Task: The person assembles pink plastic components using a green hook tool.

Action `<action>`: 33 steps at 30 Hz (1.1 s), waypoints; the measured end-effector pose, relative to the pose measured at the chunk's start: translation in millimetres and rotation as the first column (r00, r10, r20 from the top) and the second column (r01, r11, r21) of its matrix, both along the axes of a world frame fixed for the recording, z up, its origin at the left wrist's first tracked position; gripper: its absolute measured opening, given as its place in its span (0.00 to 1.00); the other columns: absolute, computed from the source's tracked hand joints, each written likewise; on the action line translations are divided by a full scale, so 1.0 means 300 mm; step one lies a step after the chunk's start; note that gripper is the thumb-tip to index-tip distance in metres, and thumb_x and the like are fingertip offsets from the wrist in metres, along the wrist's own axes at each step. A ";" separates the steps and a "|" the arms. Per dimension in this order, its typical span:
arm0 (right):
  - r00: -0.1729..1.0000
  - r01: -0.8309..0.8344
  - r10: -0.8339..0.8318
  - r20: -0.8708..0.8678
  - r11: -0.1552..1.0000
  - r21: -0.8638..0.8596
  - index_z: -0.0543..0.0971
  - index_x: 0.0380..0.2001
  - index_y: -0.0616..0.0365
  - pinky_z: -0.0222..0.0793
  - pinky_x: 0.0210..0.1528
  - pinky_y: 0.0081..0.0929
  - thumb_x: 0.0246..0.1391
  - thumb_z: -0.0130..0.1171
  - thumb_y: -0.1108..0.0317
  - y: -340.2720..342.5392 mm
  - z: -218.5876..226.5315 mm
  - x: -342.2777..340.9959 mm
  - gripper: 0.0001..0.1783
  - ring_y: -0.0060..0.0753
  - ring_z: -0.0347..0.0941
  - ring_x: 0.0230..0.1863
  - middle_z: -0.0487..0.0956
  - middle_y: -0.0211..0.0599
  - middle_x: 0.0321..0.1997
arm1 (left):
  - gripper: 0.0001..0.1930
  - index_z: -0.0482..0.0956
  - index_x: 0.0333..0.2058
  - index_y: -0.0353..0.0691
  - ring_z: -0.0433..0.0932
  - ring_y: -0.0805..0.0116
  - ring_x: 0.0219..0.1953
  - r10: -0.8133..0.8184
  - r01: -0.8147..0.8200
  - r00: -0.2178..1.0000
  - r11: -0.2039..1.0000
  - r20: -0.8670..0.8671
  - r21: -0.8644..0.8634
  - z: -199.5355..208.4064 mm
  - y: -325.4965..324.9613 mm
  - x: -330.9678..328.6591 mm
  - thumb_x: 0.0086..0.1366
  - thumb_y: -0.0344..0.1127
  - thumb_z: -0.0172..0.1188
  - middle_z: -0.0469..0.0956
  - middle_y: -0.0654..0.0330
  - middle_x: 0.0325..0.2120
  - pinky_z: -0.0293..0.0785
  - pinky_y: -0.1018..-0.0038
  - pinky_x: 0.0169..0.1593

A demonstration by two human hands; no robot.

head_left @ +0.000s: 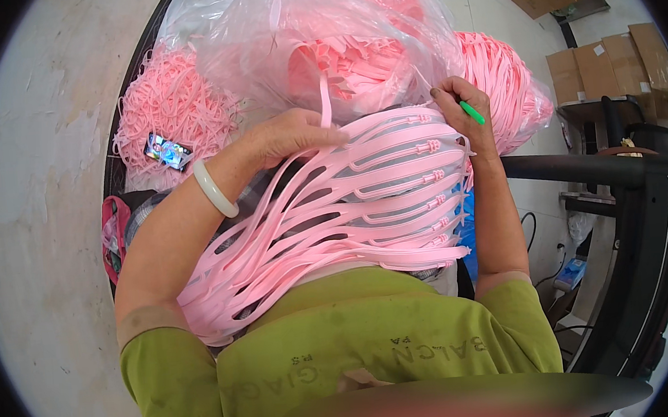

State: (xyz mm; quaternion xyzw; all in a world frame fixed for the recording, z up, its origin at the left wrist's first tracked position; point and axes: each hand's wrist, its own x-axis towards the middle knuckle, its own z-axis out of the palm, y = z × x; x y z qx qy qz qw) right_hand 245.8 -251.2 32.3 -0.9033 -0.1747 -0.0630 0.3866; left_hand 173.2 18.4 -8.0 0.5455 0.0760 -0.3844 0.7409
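Across my lap lie several flat, pink, rubbery straps (324,187), side by side, with notched, buckle-like ends at the right. My left hand (297,135), with a pale bangle at the wrist, is at their far left side. Its fingers close on a pink strap (325,103) that stands up toward the plastic bag. At the far right ends of the straps, my right hand (464,112) is closed around a small tool with a bright green handle (472,113). A thin pink strand meets its fingertips. The tool's tip is hidden.
A clear plastic bag (251,54) full of pink straps stands ahead. A tangle of thin pink strips (172,96) lies at left, with a lit phone (167,151) on it. Bundled straps (501,89) lie at right. Beyond are cardboard boxes (605,69) and a black metal frame (635,240).
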 end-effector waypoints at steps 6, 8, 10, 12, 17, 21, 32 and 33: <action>0.991 -0.005 0.048 -0.124 0.945 0.328 0.75 0.28 0.62 0.60 0.28 0.18 0.55 0.48 0.63 0.007 0.090 -0.003 0.13 0.18 0.63 0.24 0.71 0.27 0.23 | 0.18 0.73 0.40 0.34 0.76 0.72 0.30 0.082 -0.080 0.997 0.987 0.009 -0.137 0.010 0.016 -0.024 0.49 0.30 0.64 0.76 0.57 0.31 0.74 0.78 0.36; 0.985 -0.130 0.164 -0.062 0.921 0.368 0.73 0.30 0.62 0.56 0.29 0.14 0.59 0.43 0.60 0.013 0.178 -0.028 0.17 0.16 0.61 0.25 0.70 0.28 0.25 | 0.18 0.72 0.40 0.34 0.75 0.72 0.30 0.115 -0.111 0.993 0.980 0.016 -0.163 0.037 0.015 -0.030 0.49 0.29 0.63 0.76 0.58 0.32 0.73 0.78 0.36; 0.967 -0.176 0.230 -0.105 0.911 0.373 0.73 0.28 0.62 0.53 0.25 0.12 0.60 0.41 0.60 0.034 0.214 -0.065 0.17 0.14 0.59 0.22 0.69 0.27 0.24 | 0.18 0.72 0.40 0.35 0.75 0.71 0.31 0.144 -0.137 0.989 0.973 0.023 -0.188 0.060 0.004 -0.037 0.48 0.28 0.63 0.75 0.58 0.32 0.73 0.77 0.37; 0.875 -0.237 0.432 -0.219 0.777 0.583 0.73 0.26 0.61 0.55 0.23 0.14 0.58 0.46 0.60 0.113 0.197 -0.112 0.15 0.14 0.60 0.20 0.69 0.26 0.23 | 0.20 0.71 0.42 0.35 0.74 0.71 0.34 0.175 -0.162 0.983 0.967 0.055 -0.196 0.065 -0.004 -0.044 0.48 0.27 0.63 0.74 0.58 0.34 0.72 0.76 0.41; 0.723 -0.334 0.526 -0.447 0.833 0.441 0.77 0.27 0.62 0.62 0.26 0.15 0.47 0.57 0.67 0.242 0.165 -0.149 0.09 0.16 0.67 0.24 0.74 0.27 0.24 | 0.20 0.71 0.42 0.35 0.72 0.72 0.36 0.202 -0.173 0.961 0.972 0.191 -0.160 0.077 0.002 -0.053 0.48 0.28 0.63 0.73 0.60 0.34 0.69 0.77 0.42; 0.643 -0.280 0.510 -0.571 0.851 0.445 0.79 0.29 0.62 0.63 0.28 0.15 0.46 0.57 0.67 0.252 0.170 -0.139 0.09 0.17 0.68 0.26 0.76 0.28 0.24 | 0.22 0.71 0.43 0.37 0.72 0.76 0.36 0.174 -0.180 0.939 0.984 0.297 -0.007 0.087 0.023 -0.059 0.48 0.30 0.66 0.73 0.64 0.35 0.70 0.80 0.42; 0.722 -0.406 0.514 -0.463 0.857 0.318 0.79 0.28 0.66 0.66 0.27 0.15 0.47 0.55 0.72 0.237 0.130 -0.138 0.07 0.18 0.70 0.24 0.76 0.31 0.23 | 0.20 0.73 0.41 0.36 0.72 0.77 0.35 0.167 -0.222 0.892 0.971 0.420 0.086 0.077 0.003 -0.062 0.48 0.32 0.67 0.74 0.65 0.33 0.70 0.81 0.40; 0.754 -0.424 0.515 -0.408 0.856 0.295 0.79 0.28 0.66 0.66 0.27 0.16 0.47 0.55 0.73 0.236 0.126 -0.143 0.07 0.18 0.70 0.24 0.76 0.32 0.23 | 0.20 0.73 0.41 0.36 0.72 0.78 0.35 0.159 -0.224 0.896 0.968 0.415 0.114 0.079 0.002 -0.061 0.48 0.32 0.67 0.74 0.65 0.33 0.70 0.82 0.40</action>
